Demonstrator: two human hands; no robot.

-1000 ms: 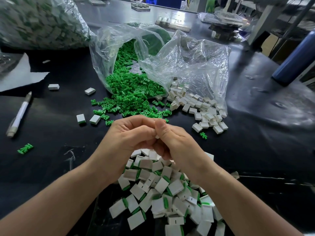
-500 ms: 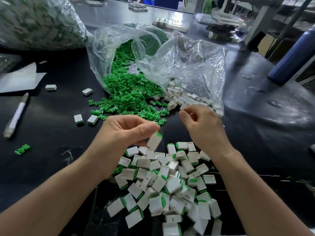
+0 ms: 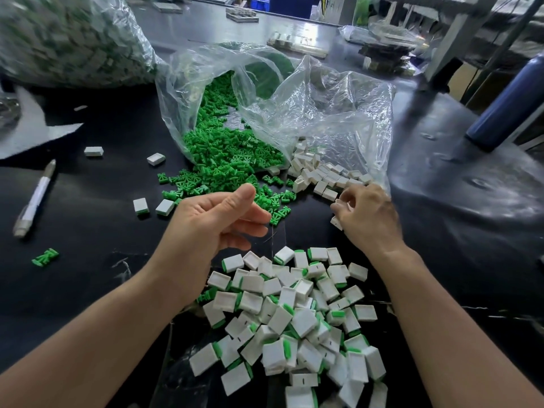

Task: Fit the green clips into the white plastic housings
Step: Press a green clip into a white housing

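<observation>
Nearest, bottom centre: pile of assembled housings (image 3: 294,319), white bodies with a green clip end showing on most, lying loose on the black table (image 3: 88,231)

Left hand (image 3: 212,228): above the table just beyond the pile's far left edge, palm turned inward, thumb up, fingers loosely extended. Holds nothing

Right hand (image 3: 368,219): beyond the pile's far right corner, knuckles up, fingers curled down onto a single white housing (image 3: 336,222) at the near edge of the loose stock. Fingers hide most of the grip

Beyond the hands: green clips (image 3: 229,160) in a heap spilling out of a clear plastic bag (image 3: 323,113). The nearest strays lie just beside the left fingertips. Empty white housings (image 3: 318,175) spill from the right side of the same bag, meeting the clip heap at its right margin and reaching the right hand's fingertips

Left of the left hand: 2 assembled pieces (image 3: 153,206) side by side. Farther back, 2 plain white blocks (image 3: 156,159), well apart from each other

Left margin: 1 stray clip (image 3: 45,257), near. A white pen (image 3: 35,198) lies beyond it, and a white sheet (image 3: 35,131) farther still

Far: a large bag (image 3: 67,39) top left packed with green and white parts, blurred. A dark blue bottle (image 3: 512,104) shows at far right
</observation>
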